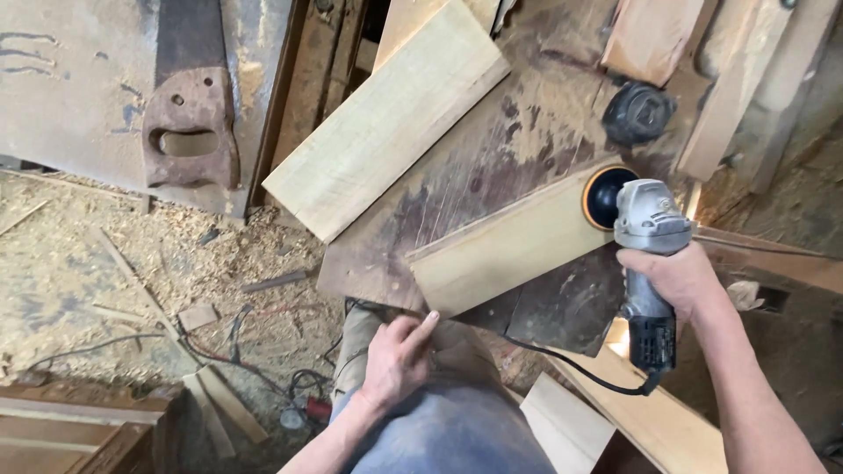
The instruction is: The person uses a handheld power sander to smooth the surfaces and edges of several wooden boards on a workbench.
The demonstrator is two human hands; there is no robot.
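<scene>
The pale wooden board (505, 246) lies flat on the dark, stained workbench (492, 167), running from its near corner at about seven o'clock up to its far end at two o'clock. On that far end sits the black sanding disc (606, 197) of a grey angle grinder (648, 263), pad down on the wood, orange backing rim just showing. The right hand (676, 281) is wrapped tight round the grinder's body, fingers closed over the barrel, and by the look of it that grip is there to keep the disc level on the face. The black power cord (580, 369) trails off the tail toward six o'clock.

Down at the near corner, the left hand (399, 355) has its fingers curled loosely with the fingertips touching the board's edge, gripping nothing; I'd say it braces the board against the grinder's push.

Out at eleven o'clock from the board, a second, wider pale plank (386, 118) rests across the bench, well apart. At one o'clock a dark round spare disc (638, 112) lies beside more timber. Far off at ten o'clock a rusty handsaw (189, 114) leans on a grey panel, and the floor (105, 263) below is thick with sawdust, shavings and offcuts.
</scene>
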